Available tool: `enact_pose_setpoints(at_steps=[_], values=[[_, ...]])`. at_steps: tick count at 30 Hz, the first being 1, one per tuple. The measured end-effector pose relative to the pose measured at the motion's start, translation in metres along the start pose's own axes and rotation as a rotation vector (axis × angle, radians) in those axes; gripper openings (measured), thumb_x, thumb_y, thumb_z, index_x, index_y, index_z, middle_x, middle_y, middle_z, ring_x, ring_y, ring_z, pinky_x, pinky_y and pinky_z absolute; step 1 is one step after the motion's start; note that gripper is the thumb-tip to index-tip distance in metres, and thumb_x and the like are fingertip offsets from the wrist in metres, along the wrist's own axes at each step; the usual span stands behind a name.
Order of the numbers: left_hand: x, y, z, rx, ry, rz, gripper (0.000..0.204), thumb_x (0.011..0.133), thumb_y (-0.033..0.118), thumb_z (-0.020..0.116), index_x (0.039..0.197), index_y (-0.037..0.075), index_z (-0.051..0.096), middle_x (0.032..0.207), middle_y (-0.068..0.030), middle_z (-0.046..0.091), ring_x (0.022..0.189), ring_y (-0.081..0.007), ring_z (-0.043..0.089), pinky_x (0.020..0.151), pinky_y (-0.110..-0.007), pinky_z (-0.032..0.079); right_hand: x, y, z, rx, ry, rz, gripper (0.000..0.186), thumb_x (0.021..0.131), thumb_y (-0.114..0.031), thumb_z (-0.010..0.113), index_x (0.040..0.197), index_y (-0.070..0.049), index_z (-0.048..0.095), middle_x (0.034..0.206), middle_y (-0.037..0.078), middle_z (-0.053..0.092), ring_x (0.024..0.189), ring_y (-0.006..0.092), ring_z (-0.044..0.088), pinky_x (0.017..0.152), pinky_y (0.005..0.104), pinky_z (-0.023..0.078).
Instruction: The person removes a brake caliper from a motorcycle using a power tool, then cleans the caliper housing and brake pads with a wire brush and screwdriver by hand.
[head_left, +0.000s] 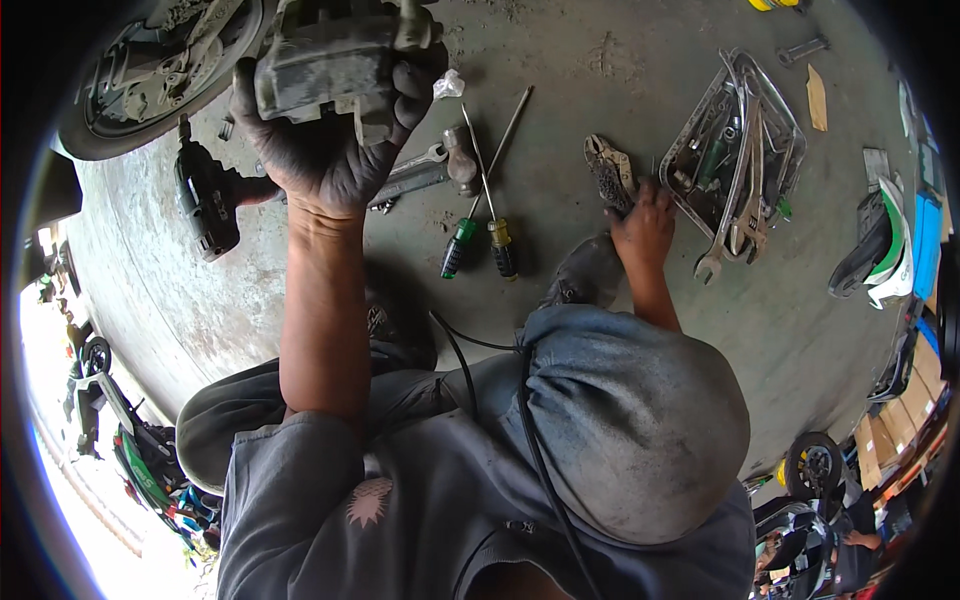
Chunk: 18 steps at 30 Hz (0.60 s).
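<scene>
My left hand (335, 165) is raised, palm up, its blackened fingers wrapped round a grimy metal brake caliper (330, 75) at the top of the view. Low on the floor to the right, my right hand (645, 222) has its fingers and thumb closed at the handle end of a pair of locking pliers (608, 168). The pliers' jaws point away from me. My fingers partly hide their handles. Between the hands lie a hammer (461, 160), a green-handled screwdriver (459, 247) and a yellow-and-black-handled screwdriver (502, 248), their shafts crossing.
A metal tray (690, 135) of wrenches stands right of the pliers. A cordless impact driver (207, 195) lies left of my raised forearm, below a vehicle wheel (165, 120). A long bolt (803, 49) is at the far right. A black cord (530, 400) hangs across my lap.
</scene>
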<state>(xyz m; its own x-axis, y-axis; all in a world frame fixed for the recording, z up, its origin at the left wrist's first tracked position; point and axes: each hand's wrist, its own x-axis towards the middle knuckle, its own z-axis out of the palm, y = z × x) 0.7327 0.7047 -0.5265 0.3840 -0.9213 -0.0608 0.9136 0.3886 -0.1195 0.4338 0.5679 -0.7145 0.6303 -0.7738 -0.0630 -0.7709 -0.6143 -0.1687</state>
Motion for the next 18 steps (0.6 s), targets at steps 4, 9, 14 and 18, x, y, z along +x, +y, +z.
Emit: enact_pose_setpoints(at_steps=[4, 9, 14, 18], values=[[-0.003, 0.027, -0.006, 0.107, -0.028, -0.033, 0.081, 0.065, 0.034, 0.076, 0.13, 0.003, 0.039, 0.122, -0.0169, 0.034, 0.109, -0.028, 0.038, 0.091, -0.043, 0.043, 0.016, 0.013, -0.009, 0.1, -0.123, -0.063, 0.053, 0.067, -0.025, 0.078, 0.11, -0.002, 0.059, 0.1, 0.016, 0.061, 0.099, 0.0307, 0.057, 0.089, 0.0427, 0.044], [-0.008, 0.05, -0.003, 0.426, -0.173, 0.109, 0.075, 0.074, 0.035, 0.07, 0.132, 0.002, 0.037, 0.131, -0.024, 0.033, 0.118, -0.0402, 0.037, 0.101, -0.056, 0.036, 0.046, 0.012, -0.047, 0.669, -0.242, 0.041, 0.04, 0.073, -0.025, 0.077, 0.1, 0.001, 0.063, 0.085, 0.015, 0.066, 0.076, 0.0255, 0.063, 0.072, 0.0338, 0.049], [-0.008, 0.077, 0.005, 0.423, -0.069, 0.111, 0.07, 0.08, 0.031, 0.065, 0.135, -0.001, 0.036, 0.132, -0.0285, 0.037, 0.122, -0.047, 0.036, 0.101, -0.059, 0.036, 0.114, 0.014, -0.055, 0.657, -0.199, 0.054, 0.03, 0.076, -0.024, 0.075, 0.09, 0.001, 0.064, 0.054, 0.004, 0.052, 0.042, 0.0118, 0.046, 0.041, 0.0292, 0.035], [-0.018, 0.092, 0.022, 0.432, -0.13, 0.176, 0.067, 0.082, 0.033, 0.06, 0.134, -0.002, 0.038, 0.135, -0.0277, 0.037, 0.124, -0.0476, 0.035, 0.104, -0.06, 0.031, 0.145, 0.006, -0.045, 0.689, -0.321, 0.145, 0.035, 0.076, -0.026, 0.075, 0.091, 0.003, 0.062, 0.052, 0.005, 0.052, 0.042, 0.0151, 0.048, 0.041, 0.0311, 0.037]])
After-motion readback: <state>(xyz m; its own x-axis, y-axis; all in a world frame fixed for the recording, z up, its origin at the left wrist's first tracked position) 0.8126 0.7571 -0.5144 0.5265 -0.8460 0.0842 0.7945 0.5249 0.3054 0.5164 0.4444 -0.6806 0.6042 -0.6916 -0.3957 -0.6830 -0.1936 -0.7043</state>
